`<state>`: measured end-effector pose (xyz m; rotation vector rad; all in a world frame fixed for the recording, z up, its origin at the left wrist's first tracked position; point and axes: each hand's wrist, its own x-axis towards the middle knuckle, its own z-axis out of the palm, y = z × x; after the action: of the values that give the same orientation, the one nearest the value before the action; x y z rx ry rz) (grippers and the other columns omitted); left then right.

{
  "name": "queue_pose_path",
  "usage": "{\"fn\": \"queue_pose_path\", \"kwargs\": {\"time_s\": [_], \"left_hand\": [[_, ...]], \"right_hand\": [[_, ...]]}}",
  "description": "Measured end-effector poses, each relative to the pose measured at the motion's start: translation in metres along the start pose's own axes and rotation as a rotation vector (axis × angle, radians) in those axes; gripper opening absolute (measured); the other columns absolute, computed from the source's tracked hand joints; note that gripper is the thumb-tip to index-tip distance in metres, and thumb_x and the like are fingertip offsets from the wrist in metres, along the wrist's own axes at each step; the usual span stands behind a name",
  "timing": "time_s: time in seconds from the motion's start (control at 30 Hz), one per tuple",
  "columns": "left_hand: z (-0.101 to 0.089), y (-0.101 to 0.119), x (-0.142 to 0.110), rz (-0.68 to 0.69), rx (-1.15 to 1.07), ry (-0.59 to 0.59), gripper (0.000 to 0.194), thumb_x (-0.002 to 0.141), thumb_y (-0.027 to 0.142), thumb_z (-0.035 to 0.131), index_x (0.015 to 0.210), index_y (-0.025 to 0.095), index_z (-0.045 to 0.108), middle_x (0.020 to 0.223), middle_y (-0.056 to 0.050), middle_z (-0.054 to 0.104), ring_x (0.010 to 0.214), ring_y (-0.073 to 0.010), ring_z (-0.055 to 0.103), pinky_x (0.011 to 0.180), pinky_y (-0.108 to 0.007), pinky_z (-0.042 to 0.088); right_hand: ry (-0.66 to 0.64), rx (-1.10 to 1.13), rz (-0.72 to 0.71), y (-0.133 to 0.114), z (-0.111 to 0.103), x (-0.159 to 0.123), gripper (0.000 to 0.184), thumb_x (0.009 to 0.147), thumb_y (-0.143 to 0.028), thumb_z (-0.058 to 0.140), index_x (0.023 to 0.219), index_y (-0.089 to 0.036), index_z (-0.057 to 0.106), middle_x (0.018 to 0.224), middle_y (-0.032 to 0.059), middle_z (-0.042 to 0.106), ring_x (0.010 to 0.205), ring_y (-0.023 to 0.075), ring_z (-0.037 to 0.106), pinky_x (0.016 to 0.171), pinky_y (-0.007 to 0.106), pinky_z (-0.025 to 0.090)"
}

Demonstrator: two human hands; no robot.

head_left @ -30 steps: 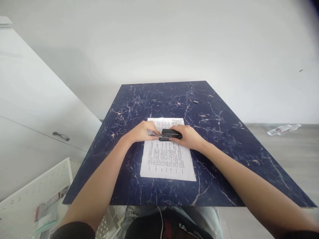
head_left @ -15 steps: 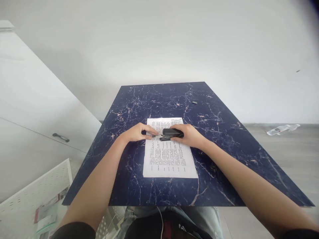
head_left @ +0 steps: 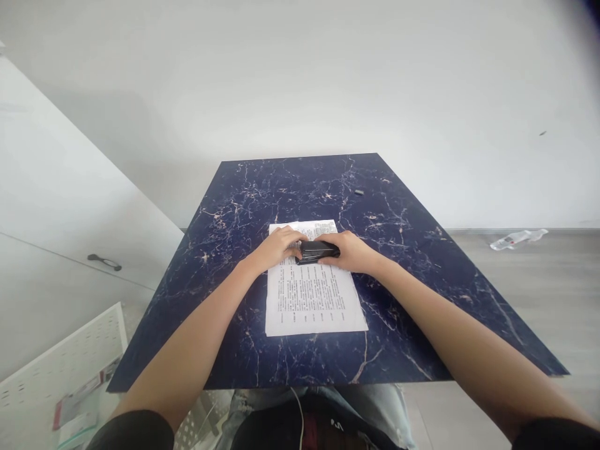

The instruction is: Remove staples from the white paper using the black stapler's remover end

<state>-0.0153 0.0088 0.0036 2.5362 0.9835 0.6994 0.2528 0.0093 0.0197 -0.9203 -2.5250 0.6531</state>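
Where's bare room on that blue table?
Free: the tabletop beyond the printed paper, left of the small dark piece; also between right forearm and right edge. Crowded: over the paper, left hand and right hand at a black stapler.

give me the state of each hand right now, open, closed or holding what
Left hand: fingers bent at the left end of the black stapler; firm grip cannot be told.
Right hand: closed, holding the stapler's right end.

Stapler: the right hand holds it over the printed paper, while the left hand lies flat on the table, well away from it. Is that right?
Not quite: in the head view the left hand is curled at the left end of the stapler, not flat on the table. The right hand does hold it over the printed paper.
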Motion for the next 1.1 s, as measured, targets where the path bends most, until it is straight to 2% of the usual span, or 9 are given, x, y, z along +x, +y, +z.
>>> {"fn": "queue_pose_path", "kwargs": {"time_s": [0.27,0.4,0.47,0.53,0.63,0.73,0.87,0.97,1.1], "left_hand": [[0.001,0.004,-0.001,-0.02,0.142,0.007,0.017,0.098,0.02,0.061,0.114,0.021,0.068,0.112,-0.008,0.074,0.107,-0.0252,0.064,0.094,-0.042,0.045],[-0.01,0.001,-0.005,-0.022,0.038,0.0,0.022,0.094,0.037,0.07,0.112,0.024,0.07,0.112,-0.006,0.074,0.11,-0.0252,0.064,0.099,-0.043,0.044],[-0.016,-0.003,-0.008,-0.089,-0.002,0.041,0.023,0.097,0.044,0.066,0.109,0.024,0.07,0.11,-0.004,0.075,0.106,-0.0241,0.065,0.101,-0.044,0.044],[-0.019,-0.006,-0.011,-0.195,0.041,0.119,0.026,0.103,0.044,0.055,0.11,0.024,0.07,0.108,-0.004,0.076,0.103,-0.0238,0.065,0.101,-0.045,0.044],[-0.014,-0.009,-0.01,-0.334,0.201,0.2,0.034,0.107,0.038,0.043,0.125,0.021,0.067,0.122,-0.01,0.073,0.116,-0.0289,0.061,0.104,-0.049,0.043],[-0.004,-0.009,-0.007,-0.377,0.312,0.145,0.042,0.105,0.034,0.045,0.142,0.017,0.057,0.144,-0.017,0.062,0.134,-0.0349,0.051,0.109,-0.054,0.039],[0.002,-0.012,-0.005,-0.348,0.329,0.084,0.041,0.102,0.029,0.05,0.14,0.02,0.059,0.141,-0.015,0.062,0.13,-0.0348,0.052,0.108,-0.052,0.041],[-0.002,-0.014,-0.006,-0.358,0.242,0.137,0.037,0.099,0.025,0.054,0.134,0.02,0.063,0.13,-0.013,0.065,0.121,-0.0317,0.057,0.106,-0.05,0.044],[-0.011,-0.017,-0.007,-0.333,0.02,0.261,0.026,0.097,0.021,0.057,0.119,0.02,0.069,0.116,-0.009,0.068,0.107,-0.0229,0.065,0.101,-0.041,0.049]], "right_hand": [[0.007,-0.074,0.044,-0.003,0.001,0.003,0.028,0.081,-0.028,0.076,0.108,-0.024,0.072,0.091,0.0026,0.077,0.08,0.0217,0.069,0.073,0.034,0.047],[0.057,-0.129,0.065,-0.017,0.007,0.001,0.035,0.084,-0.035,0.076,0.118,-0.027,0.07,0.1,0.0044,0.077,0.088,0.0247,0.071,0.077,0.037,0.051],[0.13,-0.146,0.041,-0.025,0.012,0.0,0.043,0.087,-0.042,0.076,0.126,-0.027,0.067,0.112,0.0075,0.075,0.1,0.0278,0.07,0.084,0.04,0.053],[0.177,-0.143,0.019,-0.032,0.017,0.001,0.043,0.091,-0.045,0.071,0.129,-0.025,0.065,0.117,0.0092,0.073,0.105,0.0281,0.068,0.088,0.041,0.053],[0.175,-0.122,0.016,-0.035,0.024,0.002,0.035,0.099,-0.039,0.061,0.131,-0.025,0.064,0.114,0.0089,0.073,0.1,0.0258,0.068,0.088,0.04,0.054],[0.176,-0.1,0.014,-0.034,0.024,0.003,0.035,0.101,-0.034,0.058,0.134,-0.027,0.065,0.114,0.0088,0.073,0.101,0.026,0.068,0.09,0.041,0.055],[0.27,0.022,0.024,-0.032,0.009,-0.003,0.038,0.097,-0.032,0.063,0.135,-0.028,0.066,0.121,0.0077,0.074,0.108,0.0261,0.069,0.097,0.043,0.055],[0.391,0.023,0.084,-0.021,-0.015,-0.01,0.038,0.094,-0.029,0.066,0.132,-0.026,0.069,0.123,0.0086,0.074,0.111,0.0278,0.07,0.1,0.047,0.055],[0.463,-0.096,0.205,0.014,-0.046,-0.02,0.035,0.089,-0.026,0.068,0.123,-0.024,0.074,0.12,0.0096,0.076,0.112,0.0318,0.07,0.102,0.051,0.054]]}}
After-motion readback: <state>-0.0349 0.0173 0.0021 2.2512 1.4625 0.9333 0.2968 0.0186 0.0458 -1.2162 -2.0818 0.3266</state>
